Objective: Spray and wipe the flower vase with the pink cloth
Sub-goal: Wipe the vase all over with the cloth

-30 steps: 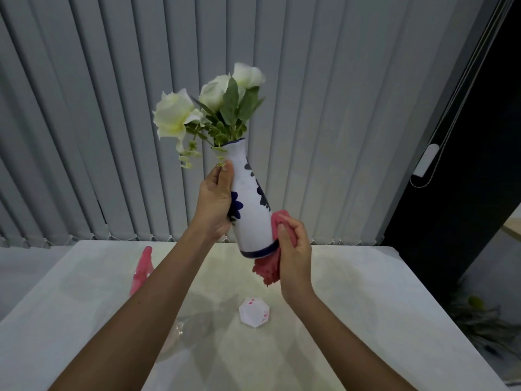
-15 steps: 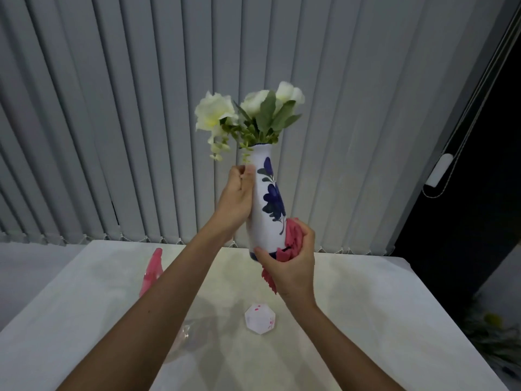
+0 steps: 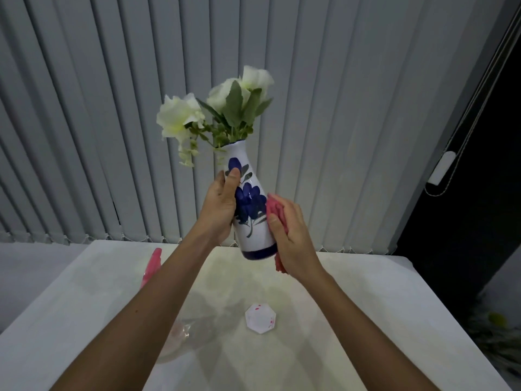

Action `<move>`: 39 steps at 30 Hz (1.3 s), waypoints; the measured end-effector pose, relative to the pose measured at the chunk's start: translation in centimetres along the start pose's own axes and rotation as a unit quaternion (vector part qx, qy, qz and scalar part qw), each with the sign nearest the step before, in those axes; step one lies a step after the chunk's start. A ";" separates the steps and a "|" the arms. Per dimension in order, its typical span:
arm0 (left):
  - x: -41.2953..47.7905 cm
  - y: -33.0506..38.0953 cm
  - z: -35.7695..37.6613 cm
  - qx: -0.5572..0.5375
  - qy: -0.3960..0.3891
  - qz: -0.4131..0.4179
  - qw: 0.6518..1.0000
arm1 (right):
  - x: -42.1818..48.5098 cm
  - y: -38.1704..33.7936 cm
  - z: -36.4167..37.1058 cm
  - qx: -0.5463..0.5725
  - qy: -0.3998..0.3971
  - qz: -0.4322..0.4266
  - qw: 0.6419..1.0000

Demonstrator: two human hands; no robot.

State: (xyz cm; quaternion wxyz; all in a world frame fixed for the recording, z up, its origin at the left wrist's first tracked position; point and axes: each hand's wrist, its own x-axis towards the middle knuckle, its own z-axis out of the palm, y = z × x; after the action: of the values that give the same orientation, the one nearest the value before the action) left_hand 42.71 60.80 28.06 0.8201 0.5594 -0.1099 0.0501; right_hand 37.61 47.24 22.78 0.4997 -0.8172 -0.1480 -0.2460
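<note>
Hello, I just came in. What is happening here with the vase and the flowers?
A person is cleaning a white vase painted with blue flowers, holding it in the air above the table. The left hand grips the vase by its left side, and the right hand presses the pink cloth against its right side. White flowers are in the vase, which tilts slightly. A spray bottle with a pink top stands on the table, partly hidden by the left arm.

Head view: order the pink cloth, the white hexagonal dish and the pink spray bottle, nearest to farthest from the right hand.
1. pink cloth, in the right hand's grip against the vase.
2. white hexagonal dish, below on the table.
3. pink spray bottle, far left, behind the left forearm.
</note>
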 end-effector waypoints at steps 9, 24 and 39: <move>-0.3 -0.7 -1.0 -0.041 -0.022 -0.041 0.998 | -3.5 0.8 0.9 -0.009 0.061 0.009 0.998; -0.9 -1.7 0.4 -0.077 -0.014 -0.018 0.997 | 0.7 -1.1 -0.7 -0.032 0.093 -0.054 0.994; -1.7 -2.9 1.7 -0.057 -0.081 -0.028 0.995 | 3.8 -2.7 -1.3 -0.050 0.198 -0.077 0.976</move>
State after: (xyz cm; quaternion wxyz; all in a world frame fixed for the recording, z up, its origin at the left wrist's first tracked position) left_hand 41.47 58.22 25.62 0.8400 0.5168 -0.1635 -0.0246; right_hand 39.11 47.29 27.38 0.4573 -0.7625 -0.0963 -0.4475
